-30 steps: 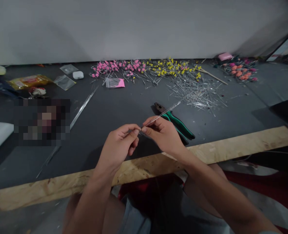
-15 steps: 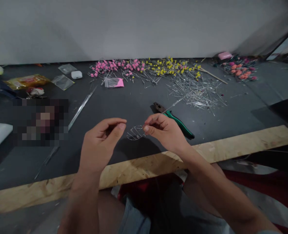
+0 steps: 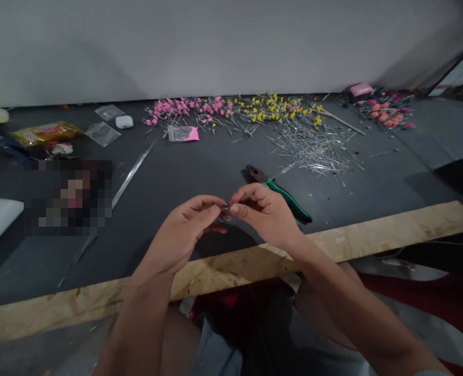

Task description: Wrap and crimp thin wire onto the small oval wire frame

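Between my two hands is a small bent-wire piece (image 3: 224, 213), a looped silvery shape partly hidden by fingers. My right hand (image 3: 263, 211) pinches one end of it between thumb and fingertips. A straight wire stem runs from that hand up to the right, with a twisted part near its far end. My left hand (image 3: 190, 224) has its thumb and fingers closed on the looped side. Just behind my right hand lie pliers (image 3: 288, 201) with green and black handles and dark jaws, on the dark tabletop (image 3: 200, 167).
A heap of cut wires (image 3: 317, 146) lies behind the pliers. Pink-tipped wires (image 3: 188, 107) and yellow-tipped wires (image 3: 276, 107) line the wall, with orange-tipped ones (image 3: 388, 115) farther right. Long straight wires (image 3: 131, 175) lie at left. A wooden strip (image 3: 231, 274) edges the table.
My left hand has moved right and closed on the looped side of the wire piece, which it was apart from before. My right hand keeps its pinch in nearly the same place.
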Motion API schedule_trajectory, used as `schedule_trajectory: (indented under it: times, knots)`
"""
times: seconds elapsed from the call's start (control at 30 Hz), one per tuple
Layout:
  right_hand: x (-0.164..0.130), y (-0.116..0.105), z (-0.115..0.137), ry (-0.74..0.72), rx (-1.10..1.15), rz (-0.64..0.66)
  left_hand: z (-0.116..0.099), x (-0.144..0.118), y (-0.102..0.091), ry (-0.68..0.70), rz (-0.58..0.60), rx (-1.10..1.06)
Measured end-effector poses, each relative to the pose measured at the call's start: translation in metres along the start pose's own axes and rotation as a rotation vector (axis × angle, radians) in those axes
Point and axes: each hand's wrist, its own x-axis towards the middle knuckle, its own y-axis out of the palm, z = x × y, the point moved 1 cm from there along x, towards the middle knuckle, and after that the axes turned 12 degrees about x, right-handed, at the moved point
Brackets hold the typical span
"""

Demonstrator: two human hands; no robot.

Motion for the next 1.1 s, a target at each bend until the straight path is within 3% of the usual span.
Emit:
schedule_trajectory:
  times: [0.47, 1.1]
  knots:
    - [-0.002, 0.007, -0.007, -0.055, 0.082, -0.013, 0.001, 0.002, 0.005, -0.027, -0.046, -0.124]
    - [-0.006, 0.011, -0.008, -0.078, -0.088, -0.066, 0.004, 0.001, 0.008, 0.093, -0.187, 0.059]
